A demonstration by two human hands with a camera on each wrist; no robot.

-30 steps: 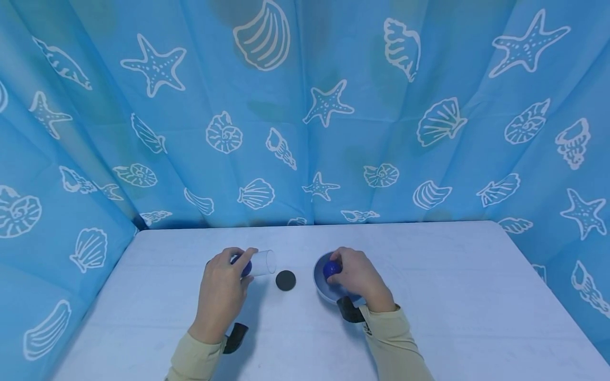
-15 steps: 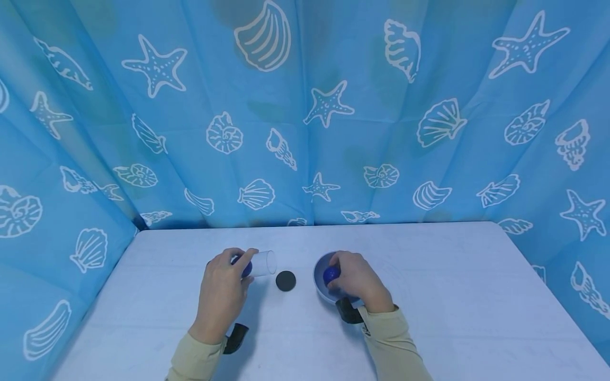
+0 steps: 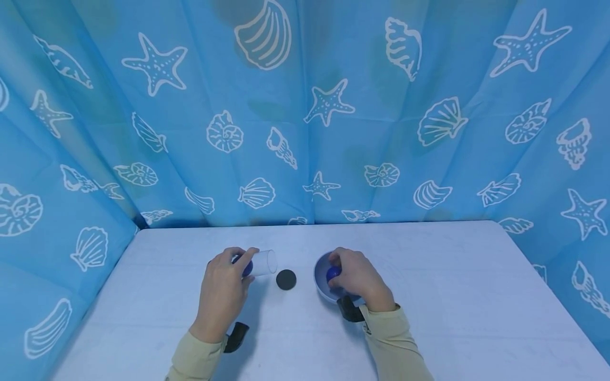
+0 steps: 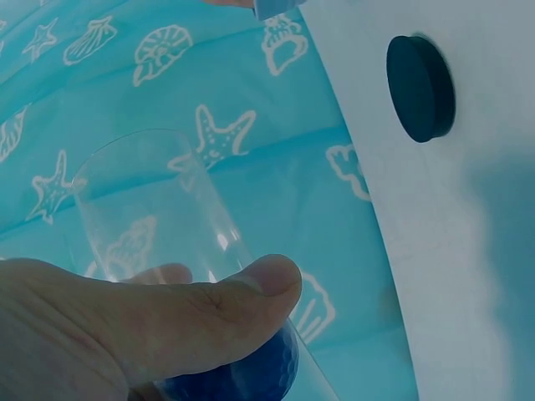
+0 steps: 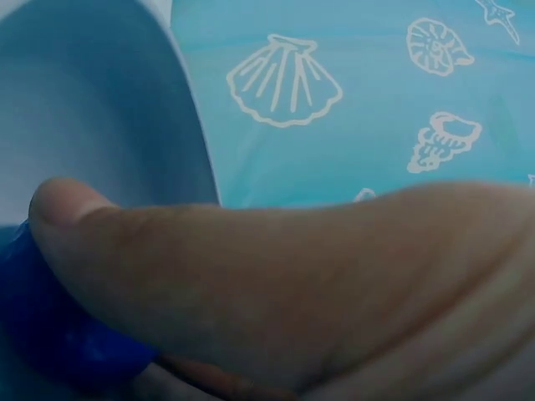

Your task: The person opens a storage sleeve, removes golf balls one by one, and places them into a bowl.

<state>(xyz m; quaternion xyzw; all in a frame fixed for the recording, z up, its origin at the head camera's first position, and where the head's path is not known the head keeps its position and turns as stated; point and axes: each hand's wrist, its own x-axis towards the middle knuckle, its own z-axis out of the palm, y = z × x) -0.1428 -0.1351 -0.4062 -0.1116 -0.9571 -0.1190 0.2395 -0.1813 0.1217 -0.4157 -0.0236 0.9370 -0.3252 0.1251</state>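
Left hand (image 3: 221, 293) grips tilted clear tube (image 3: 263, 263), 1 blue ball (image 4: 242, 380) inside. Right hand (image 3: 357, 278) pinches a second ball (image 3: 332, 273) in the bowl (image 3: 318, 272). Loading step; next move likely needs lifting it to the tube mouth.

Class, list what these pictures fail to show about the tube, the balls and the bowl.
- Ball in the clear tube: left wrist view, mostly hidden by the left hand.
- Ball in the right hand: fingers cover most.
- Bowl: head view, near side hidden by that hand; right wrist view, cropped.
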